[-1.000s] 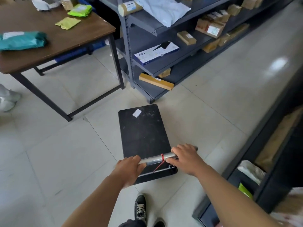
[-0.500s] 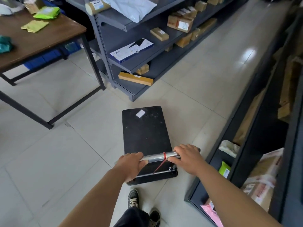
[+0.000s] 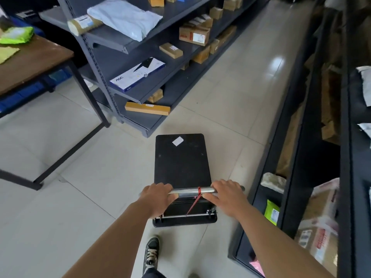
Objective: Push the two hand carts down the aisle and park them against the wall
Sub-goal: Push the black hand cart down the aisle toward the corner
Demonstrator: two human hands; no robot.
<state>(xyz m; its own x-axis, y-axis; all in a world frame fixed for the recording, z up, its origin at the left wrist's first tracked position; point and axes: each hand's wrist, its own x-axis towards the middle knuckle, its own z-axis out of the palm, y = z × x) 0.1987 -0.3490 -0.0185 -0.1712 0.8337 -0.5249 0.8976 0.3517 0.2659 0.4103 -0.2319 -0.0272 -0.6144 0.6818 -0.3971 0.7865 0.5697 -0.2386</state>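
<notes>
A black flat hand cart point(image 3: 181, 161) with a white sticker on its deck stands on the tiled floor in front of me, nose pointing up the aisle. Its silver handle bar point(image 3: 192, 191) has a red tie around the middle. My left hand point(image 3: 157, 197) grips the bar's left end and my right hand point(image 3: 226, 194) grips its right end. Only this one cart is in view. No wall at the aisle's end shows.
A grey shelf rack point(image 3: 128, 81) with boxes and parcels lines the aisle's left side; a long yellow box point(image 3: 147, 108) juts from its bottom shelf. A dark rack point(image 3: 297, 157) with parcels lines the right. A brown table point(image 3: 34, 63) stands at left. My shoe point(image 3: 151, 252) is behind the cart.
The cart has rolled forward and swung right, now pointing into the aisle between the racks. The table has slid off to the left. Both hands keep their hold on the bar.
</notes>
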